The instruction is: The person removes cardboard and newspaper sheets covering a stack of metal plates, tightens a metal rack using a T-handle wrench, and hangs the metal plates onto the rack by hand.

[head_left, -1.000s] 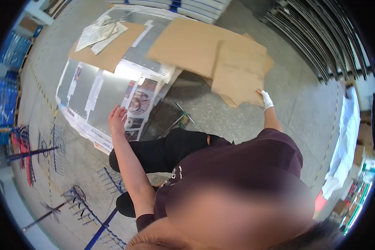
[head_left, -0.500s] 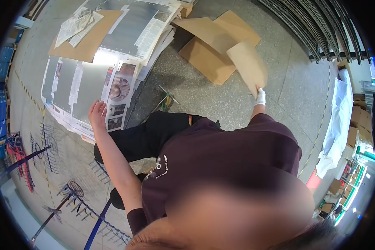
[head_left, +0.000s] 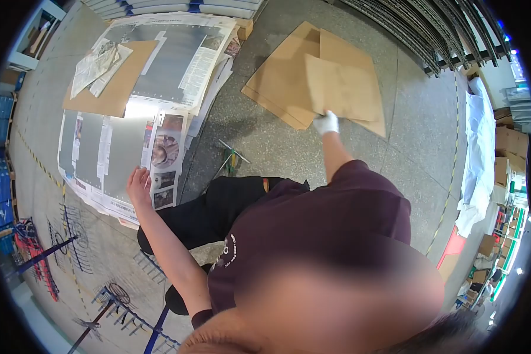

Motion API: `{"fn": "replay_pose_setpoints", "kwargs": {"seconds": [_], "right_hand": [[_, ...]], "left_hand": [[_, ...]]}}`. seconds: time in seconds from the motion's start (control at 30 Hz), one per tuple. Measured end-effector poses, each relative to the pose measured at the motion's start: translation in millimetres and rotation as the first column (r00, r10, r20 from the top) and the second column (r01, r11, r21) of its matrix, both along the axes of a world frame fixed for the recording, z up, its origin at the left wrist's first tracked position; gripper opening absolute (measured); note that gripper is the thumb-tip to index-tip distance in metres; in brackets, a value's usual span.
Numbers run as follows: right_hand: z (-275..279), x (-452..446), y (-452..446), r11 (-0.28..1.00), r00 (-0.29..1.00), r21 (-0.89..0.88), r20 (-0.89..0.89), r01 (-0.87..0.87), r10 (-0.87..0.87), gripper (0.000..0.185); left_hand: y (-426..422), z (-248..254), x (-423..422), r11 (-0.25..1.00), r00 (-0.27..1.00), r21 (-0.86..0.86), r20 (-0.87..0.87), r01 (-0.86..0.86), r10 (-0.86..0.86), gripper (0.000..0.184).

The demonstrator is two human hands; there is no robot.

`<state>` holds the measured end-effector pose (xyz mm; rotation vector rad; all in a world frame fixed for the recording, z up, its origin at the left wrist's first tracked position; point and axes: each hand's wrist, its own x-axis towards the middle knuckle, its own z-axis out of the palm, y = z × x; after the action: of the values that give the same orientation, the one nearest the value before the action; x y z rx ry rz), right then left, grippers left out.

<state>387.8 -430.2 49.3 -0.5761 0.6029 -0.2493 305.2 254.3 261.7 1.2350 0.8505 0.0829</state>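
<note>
My right hand [head_left: 326, 122], in a white glove, grips the near edge of a brown cardboard sheet [head_left: 342, 85]. That sheet overlaps other flat cardboard sheets [head_left: 277, 74] on the floor. My bare left hand [head_left: 138, 186] is open, fingers apart and slightly bent, at the near edge of a stack of grey metal sheets [head_left: 124, 141] interleaved with newspaper [head_left: 164, 150]. Whether its fingertips touch the stack I cannot tell. On the stack's far part lie another cardboard sheet [head_left: 133, 74] and crumpled paper [head_left: 97, 68].
A metal-handled tool with green parts [head_left: 230, 158] is on the floor beside my leg. Dark metal racks [head_left: 419, 29] stand at the upper right. Wire racks on blue stands [head_left: 153, 333] are at the lower left. White sheeting [head_left: 475, 159] hangs at the right.
My right hand has moved left with the cardboard sheet, which now lies over the others instead of tilting off to their right. My left hand stays by the stack. The view has shifted slightly.
</note>
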Motion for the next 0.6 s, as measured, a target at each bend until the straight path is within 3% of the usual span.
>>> {"fn": "replay_pose_setpoints", "kwargs": {"seconds": [0.03,0.07,0.13,0.3,0.33,0.47,0.53,0.6], "right_hand": [[-5.0,29.3,30.2,0.998,0.966,0.029,-0.254,0.053,-0.044,0.011],[-25.1,58.4,54.5,0.969,0.970,0.197,-0.217,0.151,-0.107,0.012],[-34.3,106.3,99.9,0.934,0.967,0.305,-0.226,0.186,-0.119,0.012],[-53.3,185.2,187.3,0.869,0.929,0.382,-0.311,0.315,-0.201,0.022],[-33.3,188.0,203.8,0.862,0.931,0.405,-0.317,0.306,-0.182,0.021],[-48.8,196.3,233.5,0.887,0.944,0.459,-0.311,0.045,0.113,0.016],[-43.0,192.2,238.6,0.882,0.933,0.471,-0.321,0.007,0.164,0.015],[-42.4,185.6,237.7,0.955,0.964,0.295,-0.262,0.033,0.047,0.015]], "left_hand": [[0.3,1.9,-1.8,1.000,1.000,0.006,-0.005,-0.010,0.010,0.036],[2.0,1.3,-4.1,1.000,1.000,0.012,-0.017,0.001,-0.001,0.035],[0.3,3.2,-7.8,0.999,0.998,0.046,-0.059,-0.024,0.027,0.035],[3.8,1.7,-23.8,0.994,0.990,0.096,-0.131,-0.043,0.055,0.036],[4.6,0.4,-26.1,0.994,0.988,0.101,-0.142,-0.041,0.055,0.036],[7.4,0.6,-34.7,0.993,0.981,0.109,-0.181,-0.047,0.066,0.039],[6.0,0.4,-36.7,0.992,0.978,0.117,-0.197,-0.044,0.066,0.041],[3.6,0.0,-38.5,0.990,0.975,0.139,-0.215,-0.029,0.059,0.042]]}}
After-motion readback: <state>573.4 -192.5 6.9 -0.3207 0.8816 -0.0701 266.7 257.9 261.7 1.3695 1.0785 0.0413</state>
